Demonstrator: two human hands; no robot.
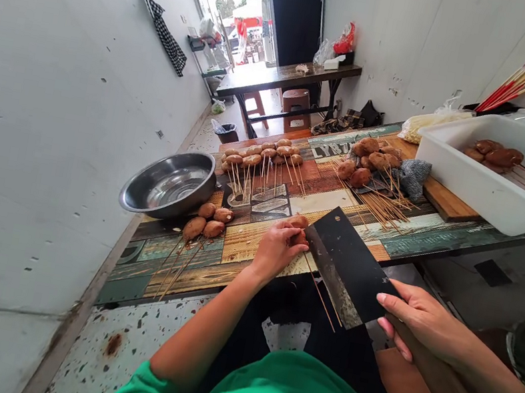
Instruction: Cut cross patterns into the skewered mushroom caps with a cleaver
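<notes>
My left hand point(280, 250) is closed on a skewered brown piece point(297, 222), smooth and rounded, whose exact kind I cannot make out. Two thin wooden sticks run down from it toward my lap. In my right hand point(406, 317) is a broad dark cleaver point(349, 266), gripped at its handle, with the blade slanting across to the piece. Whether the edge touches it or cuts in, I cannot tell. Left of my hands, similar skewered brown pieces point(194, 228) lie near the table's front edge. More skewered pieces point(251, 160) are lined up farther back.
A steel basin point(170, 184) stands at the left end of the patterned table point(244, 244). Skewers point(383, 204) with brown pieces lie on a grey cloth point(415, 177) beside a wooden board point(449, 202). A white tub point(484, 191) holds more. Red-tipped sticks point(516, 82) stand behind.
</notes>
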